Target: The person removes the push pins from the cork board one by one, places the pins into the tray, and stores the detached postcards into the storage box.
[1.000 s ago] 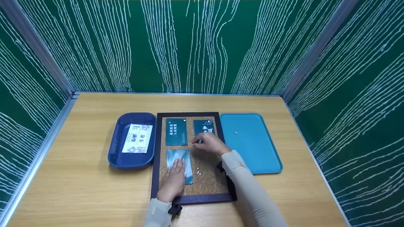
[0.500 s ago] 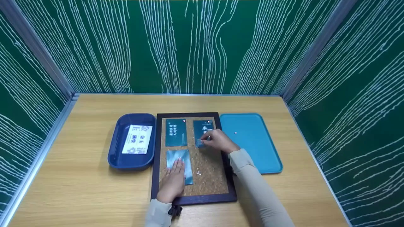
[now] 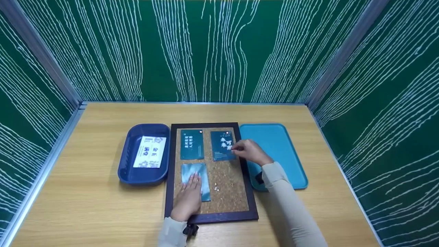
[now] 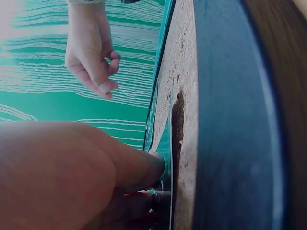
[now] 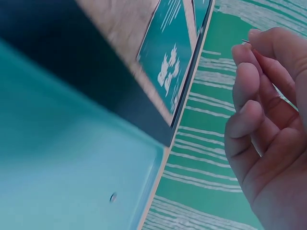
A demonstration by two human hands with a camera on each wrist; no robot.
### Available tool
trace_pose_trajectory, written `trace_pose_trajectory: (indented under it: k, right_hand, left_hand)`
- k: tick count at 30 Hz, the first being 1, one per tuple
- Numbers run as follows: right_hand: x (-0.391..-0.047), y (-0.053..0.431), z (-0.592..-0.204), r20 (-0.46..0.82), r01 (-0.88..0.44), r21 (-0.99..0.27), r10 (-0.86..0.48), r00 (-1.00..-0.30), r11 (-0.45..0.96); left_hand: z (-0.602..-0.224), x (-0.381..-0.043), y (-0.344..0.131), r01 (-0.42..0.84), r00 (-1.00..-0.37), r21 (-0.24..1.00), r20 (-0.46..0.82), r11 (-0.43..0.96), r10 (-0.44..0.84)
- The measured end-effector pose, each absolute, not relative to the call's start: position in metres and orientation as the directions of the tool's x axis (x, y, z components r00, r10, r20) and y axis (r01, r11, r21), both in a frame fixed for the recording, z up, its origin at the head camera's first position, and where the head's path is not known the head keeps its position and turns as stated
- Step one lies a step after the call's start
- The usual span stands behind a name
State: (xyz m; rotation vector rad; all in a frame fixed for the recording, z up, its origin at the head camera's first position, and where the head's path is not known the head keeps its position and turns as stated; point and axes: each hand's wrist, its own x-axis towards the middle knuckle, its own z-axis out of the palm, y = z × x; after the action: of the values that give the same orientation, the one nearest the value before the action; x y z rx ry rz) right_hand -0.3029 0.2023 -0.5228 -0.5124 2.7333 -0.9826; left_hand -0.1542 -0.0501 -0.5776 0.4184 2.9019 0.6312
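My left hand [image 3: 187, 199] rests with its fingers straight on a shiny teal card [image 3: 187, 168] at the lower left of the framed cork board [image 3: 228, 200]. In the left wrist view the card's edge stands slightly off the cork beside the fingers. My right hand [image 3: 253, 151] hovers over the board's right edge, thumb and forefinger pinching a small pin [image 5: 246, 41] whose thin metal point shows in the right wrist view. Just left of these fingertips lies the upper right card [image 3: 221, 145], with white lettering and a pin at its top. Another green card [image 3: 192, 144] is pinned at the upper left.
Several small clear pins [image 3: 216, 187] lie on the cork. A blue basin [image 3: 125, 171] with a white printed card [image 3: 150, 152] stands left of the board. On the right is a turquoise tray [image 3: 286, 151], a single pin [image 5: 113, 197] lying on it.
My right hand has moved right from the board's middle, across the upper right card, to the board's right edge, uncovering that card. The left hand has stayed on its card.
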Motion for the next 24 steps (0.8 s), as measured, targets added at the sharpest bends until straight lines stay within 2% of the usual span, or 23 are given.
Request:
trace_pose_trajectory:
  k: [6, 15, 24]
  right_hand:
    - [-0.305, 0.224, -0.527, -0.062, -0.223, -0.646, -0.342, -0.938, 0.73]
    - [-0.304, 0.253, -0.532, 0.01, -0.28, -0.63, -0.352, -0.936, 0.724]
    - [-0.305, 0.274, -0.534, 0.019, -0.257, -0.629, -0.317, -0.948, 0.734]
  left_hand:
    - [-0.578, -0.155, -0.05, 0.235, -0.951, 0.418, -0.089, 0.878, 0.296]
    - [-0.578, -0.154, -0.051, 0.252, -0.948, 0.458, -0.059, 0.852, 0.312]
    - [-0.58, -0.156, -0.051, 0.236, -0.95, 0.445, -0.08, 0.864, 0.301]
